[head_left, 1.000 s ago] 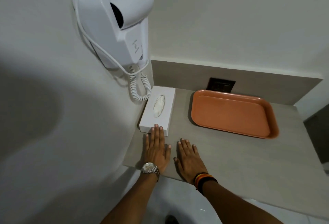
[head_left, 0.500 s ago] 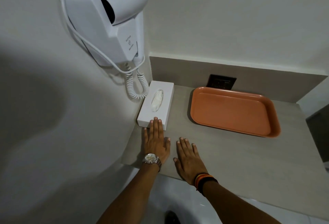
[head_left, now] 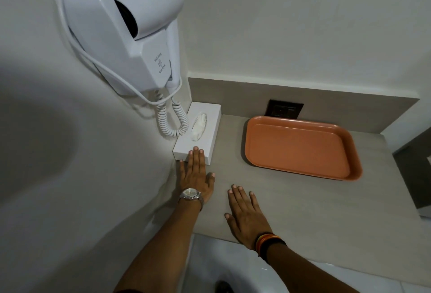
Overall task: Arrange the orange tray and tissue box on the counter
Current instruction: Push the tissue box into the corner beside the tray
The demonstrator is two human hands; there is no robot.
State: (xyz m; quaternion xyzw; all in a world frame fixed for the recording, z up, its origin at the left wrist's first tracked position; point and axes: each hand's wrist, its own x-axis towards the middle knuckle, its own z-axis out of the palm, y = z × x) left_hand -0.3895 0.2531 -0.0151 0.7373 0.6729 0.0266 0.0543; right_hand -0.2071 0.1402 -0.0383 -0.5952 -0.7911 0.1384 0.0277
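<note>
Your left hand lies flat and open on the counter, its fingertips resting on the near end of the white tissue box, with no grip closed on it. Your right hand is spread palm-down on the counter near the front edge, holding nothing. The tissue box sits tucked against the left wall, under the wall-mounted hair dryer and its coiled cord. The orange tray lies well apart to the right, in front of the dark wall socket. Both things look squared to the back wall, so the arranging seems nearly done. What remains is probably a light nudge to true the box, then lifting your hands clear.
</note>
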